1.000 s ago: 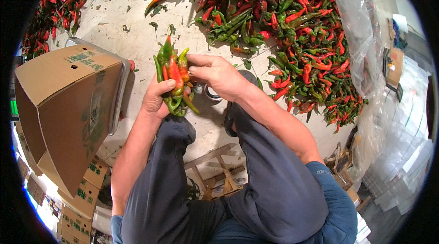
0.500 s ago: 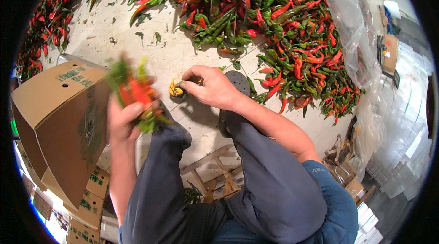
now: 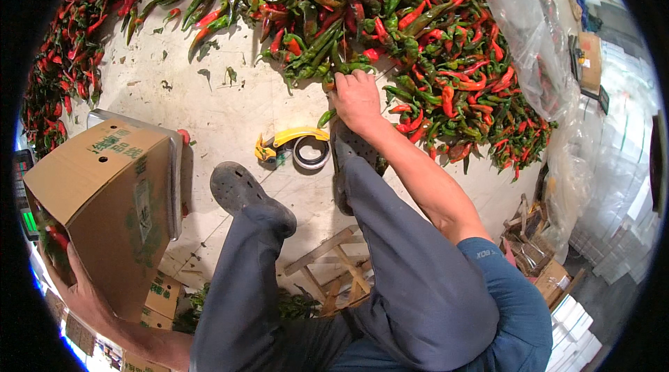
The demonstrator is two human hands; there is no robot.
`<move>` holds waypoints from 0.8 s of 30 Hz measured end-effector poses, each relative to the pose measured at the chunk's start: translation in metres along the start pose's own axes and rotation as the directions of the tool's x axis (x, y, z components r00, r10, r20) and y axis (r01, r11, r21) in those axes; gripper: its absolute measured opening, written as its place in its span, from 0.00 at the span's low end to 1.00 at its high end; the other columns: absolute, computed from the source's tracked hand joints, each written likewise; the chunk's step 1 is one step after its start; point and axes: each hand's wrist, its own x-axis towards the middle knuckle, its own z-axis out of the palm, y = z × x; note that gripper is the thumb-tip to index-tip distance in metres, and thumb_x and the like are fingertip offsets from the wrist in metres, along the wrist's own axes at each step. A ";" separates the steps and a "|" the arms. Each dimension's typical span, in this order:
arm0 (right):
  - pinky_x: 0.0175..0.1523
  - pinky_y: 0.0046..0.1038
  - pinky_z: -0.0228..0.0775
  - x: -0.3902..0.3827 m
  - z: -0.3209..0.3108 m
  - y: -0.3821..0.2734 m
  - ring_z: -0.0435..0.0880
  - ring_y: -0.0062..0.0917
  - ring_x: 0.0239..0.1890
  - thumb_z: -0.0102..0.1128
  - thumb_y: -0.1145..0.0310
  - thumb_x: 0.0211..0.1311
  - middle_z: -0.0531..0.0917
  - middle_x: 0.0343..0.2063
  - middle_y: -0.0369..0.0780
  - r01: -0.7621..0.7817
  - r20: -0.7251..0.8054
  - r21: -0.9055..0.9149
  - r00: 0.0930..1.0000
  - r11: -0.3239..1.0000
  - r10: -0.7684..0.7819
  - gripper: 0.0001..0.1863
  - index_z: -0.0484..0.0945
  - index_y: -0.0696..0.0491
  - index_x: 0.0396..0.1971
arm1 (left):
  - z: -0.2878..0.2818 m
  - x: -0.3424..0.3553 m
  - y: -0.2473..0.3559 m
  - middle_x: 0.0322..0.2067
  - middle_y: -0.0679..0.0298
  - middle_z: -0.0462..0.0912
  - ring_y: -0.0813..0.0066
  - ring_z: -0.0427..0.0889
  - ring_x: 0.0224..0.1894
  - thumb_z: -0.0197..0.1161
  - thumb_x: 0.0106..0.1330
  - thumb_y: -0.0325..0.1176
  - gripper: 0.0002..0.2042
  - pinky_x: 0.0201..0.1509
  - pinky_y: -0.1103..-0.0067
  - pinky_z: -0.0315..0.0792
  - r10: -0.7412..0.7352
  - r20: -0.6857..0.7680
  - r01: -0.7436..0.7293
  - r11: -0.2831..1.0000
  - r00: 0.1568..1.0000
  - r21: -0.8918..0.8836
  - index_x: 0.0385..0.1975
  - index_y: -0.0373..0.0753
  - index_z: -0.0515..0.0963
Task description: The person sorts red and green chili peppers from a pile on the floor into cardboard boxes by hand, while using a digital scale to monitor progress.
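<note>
My right hand (image 3: 358, 101) is at the near edge of a large pile of red and green chili peppers (image 3: 418, 30). Its fingers are curled closed around a chili pepper, mostly hidden by the hand. At the far left, my left hand (image 3: 61, 269) is at the mouth of a cardboard box (image 3: 104, 198), closed around a bunch of chili peppers (image 3: 57, 237); the box wall and the picture rim hide part of it. A yellow tape dispenser (image 3: 298, 135) with a tape roll (image 3: 311, 163) lies on the floor between my feet.
The box rests against a grey metal tray-like platform (image 3: 175, 187). More chili peppers (image 3: 77, 58) lie heaped at the far left. Clear plastic sheeting (image 3: 529, 44) borders the pile on the right. A wooden frame (image 3: 334, 260) sits beneath my legs, and loose leaves dot the floor.
My left hand has carried the bunch of chili peppers left to the box mouth. My right hand has moved from beside the tape dispenser forward to the pile.
</note>
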 end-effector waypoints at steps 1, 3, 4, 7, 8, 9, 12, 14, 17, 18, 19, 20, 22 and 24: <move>0.51 0.38 0.68 -0.001 0.005 -0.004 0.79 0.38 0.44 0.62 0.66 0.54 0.83 0.31 0.44 -0.037 0.064 -0.013 0.997 0.999 0.038 0.11 0.81 0.55 0.35 | 0.004 0.001 0.008 0.58 0.48 0.79 0.62 0.78 0.61 0.59 0.71 0.51 0.29 0.64 0.65 0.73 0.033 0.005 -0.033 0.999 0.999 -0.029 0.62 0.33 0.72; 0.50 0.41 0.70 -0.006 0.005 -0.005 0.81 0.41 0.43 0.61 0.68 0.52 0.84 0.32 0.49 -0.076 0.156 0.010 0.985 0.997 0.074 0.10 0.79 0.57 0.33 | 0.011 -0.002 0.027 0.57 0.46 0.79 0.62 0.77 0.62 0.58 0.71 0.49 0.27 0.65 0.63 0.73 0.095 0.022 -0.093 0.991 0.995 -0.093 0.60 0.33 0.74; 0.49 0.41 0.71 -0.006 -0.004 -0.007 0.81 0.44 0.42 0.62 0.68 0.51 0.84 0.33 0.50 -0.190 0.263 0.126 0.953 0.974 0.152 0.12 0.78 0.58 0.35 | 0.008 -0.007 0.037 0.57 0.48 0.79 0.63 0.77 0.62 0.59 0.72 0.48 0.26 0.66 0.64 0.71 -0.033 -0.035 0.024 0.974 0.999 -0.227 0.60 0.33 0.75; 0.45 0.38 0.75 -0.017 -0.025 -0.003 0.82 0.48 0.35 0.59 0.68 0.49 0.83 0.31 0.52 -0.482 0.433 0.472 0.856 0.738 0.282 0.19 0.76 0.64 0.40 | -0.009 -0.026 0.079 0.60 0.56 0.79 0.63 0.78 0.60 0.60 0.73 0.42 0.21 0.69 0.67 0.68 -0.426 -0.087 0.285 0.729 0.901 -0.623 0.59 0.34 0.77; 0.42 0.31 0.73 -0.021 -0.029 0.004 0.82 0.33 0.32 0.60 0.69 0.51 0.82 0.28 0.45 -0.492 0.430 0.592 0.863 0.638 0.267 0.17 0.76 0.63 0.40 | -0.017 -0.034 0.091 0.59 0.57 0.79 0.64 0.78 0.59 0.61 0.71 0.39 0.20 0.68 0.68 0.68 -0.220 -0.036 0.127 0.681 0.975 -0.722 0.57 0.33 0.78; 0.41 0.28 0.73 -0.021 -0.032 0.008 0.80 0.27 0.32 0.60 0.69 0.52 0.82 0.28 0.41 -0.541 0.467 0.678 0.840 0.498 0.276 0.16 0.77 0.61 0.40 | -0.025 -0.042 0.101 0.58 0.57 0.80 0.65 0.79 0.59 0.63 0.70 0.36 0.19 0.67 0.68 0.69 -0.003 -0.018 -0.013 0.591 1.000 -0.806 0.56 0.33 0.79; 0.41 0.23 0.72 -0.020 -0.028 0.028 0.79 0.19 0.33 0.64 0.71 0.54 0.80 0.27 0.36 -0.543 0.413 0.735 0.833 0.407 0.368 0.15 0.77 0.58 0.42 | -0.006 -0.054 0.149 0.52 0.55 0.84 0.65 0.82 0.54 0.67 0.62 0.27 0.18 0.62 0.70 0.73 0.581 0.283 0.001 0.437 0.763 -0.899 0.52 0.32 0.80; 0.46 0.34 0.75 -0.004 -0.030 0.027 0.83 0.40 0.37 0.63 0.73 0.52 0.83 0.37 0.45 -0.319 0.138 0.598 0.945 0.736 0.297 0.17 0.77 0.57 0.44 | 0.040 -0.072 0.177 0.47 0.53 0.84 0.63 0.83 0.51 0.68 0.60 0.26 0.18 0.58 0.71 0.74 0.814 0.253 -0.157 0.383 0.523 -0.910 0.51 0.33 0.80; 0.49 0.40 0.77 0.043 -0.050 0.015 0.82 0.47 0.43 0.58 0.76 0.55 0.80 0.47 0.47 0.123 -0.193 0.329 0.979 0.936 -0.061 0.21 0.77 0.53 0.51 | 0.071 -0.112 0.198 0.46 0.50 0.84 0.57 0.84 0.50 0.67 0.62 0.29 0.17 0.56 0.70 0.75 0.876 0.376 0.111 0.360 0.302 -0.926 0.51 0.33 0.79; 0.49 0.42 0.78 0.056 -0.055 0.012 0.84 0.45 0.44 0.54 0.79 0.54 0.77 0.54 0.48 0.106 -0.090 0.276 0.992 0.955 -0.084 0.29 0.72 0.51 0.59 | 0.075 -0.123 0.205 0.46 0.52 0.84 0.61 0.84 0.49 0.67 0.62 0.28 0.18 0.55 0.72 0.75 0.878 0.427 0.280 0.363 0.217 -0.889 0.52 0.33 0.78; 0.48 0.42 0.78 0.071 -0.064 0.002 0.84 0.46 0.44 0.54 0.78 0.55 0.78 0.51 0.48 -0.007 0.109 0.143 0.994 0.990 -0.008 0.30 0.69 0.50 0.62 | 0.077 -0.131 0.210 0.45 0.52 0.84 0.62 0.84 0.48 0.67 0.64 0.29 0.17 0.55 0.72 0.76 0.877 0.455 0.352 0.382 0.155 -0.855 0.53 0.32 0.78; 0.47 0.43 0.78 0.083 -0.068 -0.007 0.84 0.46 0.44 0.54 0.76 0.55 0.79 0.48 0.49 -0.093 0.291 -0.012 0.952 0.996 0.092 0.33 0.67 0.48 0.64 | 0.083 -0.141 0.211 0.46 0.52 0.84 0.64 0.84 0.48 0.66 0.65 0.30 0.18 0.56 0.73 0.75 0.878 0.463 0.394 0.385 0.123 -0.834 0.53 0.32 0.77; 0.46 0.45 0.77 0.087 -0.056 -0.007 0.83 0.48 0.43 0.55 0.75 0.54 0.79 0.45 0.49 -0.119 0.402 -0.045 0.907 0.992 0.127 0.34 0.65 0.47 0.65 | 0.090 -0.154 0.217 0.45 0.50 0.84 0.61 0.85 0.47 0.65 0.66 0.32 0.18 0.54 0.72 0.76 0.878 0.468 0.440 0.381 0.105 -0.813 0.52 0.30 0.77; 0.46 0.46 0.77 0.078 -0.046 -0.003 0.83 0.50 0.43 0.55 0.74 0.54 0.80 0.43 0.49 -0.136 0.432 0.022 0.895 0.991 0.113 0.35 0.65 0.47 0.65 | 0.096 -0.159 0.217 0.43 0.53 0.85 0.67 0.84 0.46 0.64 0.67 0.32 0.17 0.52 0.74 0.76 0.845 0.529 0.548 0.410 0.072 -0.729 0.52 0.30 0.77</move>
